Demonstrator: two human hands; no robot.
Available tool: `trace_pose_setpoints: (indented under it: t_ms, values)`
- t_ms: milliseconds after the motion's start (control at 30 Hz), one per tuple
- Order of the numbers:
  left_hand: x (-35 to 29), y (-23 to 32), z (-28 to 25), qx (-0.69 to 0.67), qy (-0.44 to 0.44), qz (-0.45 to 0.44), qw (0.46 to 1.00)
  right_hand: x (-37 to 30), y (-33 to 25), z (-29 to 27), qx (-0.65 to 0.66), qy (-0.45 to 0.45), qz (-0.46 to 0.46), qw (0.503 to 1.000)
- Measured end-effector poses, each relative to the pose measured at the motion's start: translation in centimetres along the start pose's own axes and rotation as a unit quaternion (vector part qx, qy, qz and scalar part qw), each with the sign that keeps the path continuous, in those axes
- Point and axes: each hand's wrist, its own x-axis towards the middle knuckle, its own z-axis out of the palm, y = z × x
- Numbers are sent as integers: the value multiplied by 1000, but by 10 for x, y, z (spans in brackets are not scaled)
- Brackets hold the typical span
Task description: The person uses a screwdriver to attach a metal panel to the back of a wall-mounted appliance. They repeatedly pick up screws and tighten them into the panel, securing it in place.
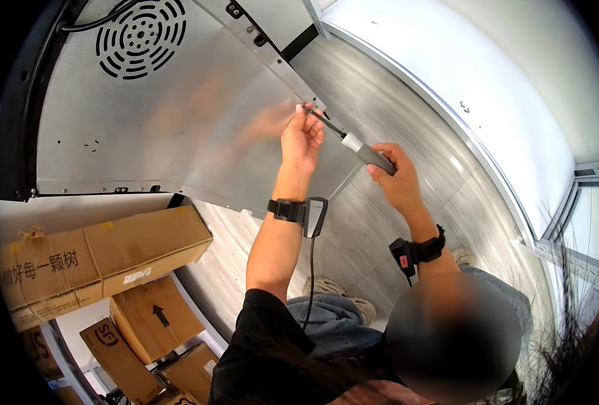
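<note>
A screwdriver (369, 156) with a grey and white handle rests in my right hand (397, 177), its dark shaft slanting up and left. My left hand (303, 138) pinches at the shaft's tip, close to the edge of a large metal panel (198, 128). Whether a screw sits between the left fingertips is too small to make out. The panel has round vent slots at the upper left and a flange with holes along its right edge. Its shiny face reflects my hand.
Cardboard boxes (110, 260) are stacked at the lower left, some on a rack. On the right, a white surface (475, 88) carries several small dark screws (465, 106). The grey wood-look floor (407, 108) lies between it and the panel. A cable hangs from my left wrist strap (287, 210).
</note>
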Motion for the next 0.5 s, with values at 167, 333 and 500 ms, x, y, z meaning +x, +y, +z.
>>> trace_pose_setpoints:
  t_ms: [167,333,500]
  values:
    - [-5,29,40,-14,-27,51,998,8,-12,3,71,22,-53,996]
    - [1,41,46,67,-18,60,996,10,-21,3,43,22,-68,997]
    - [8,48,45,40,6,61,997,16,-35,13,-3,18,-65,998]
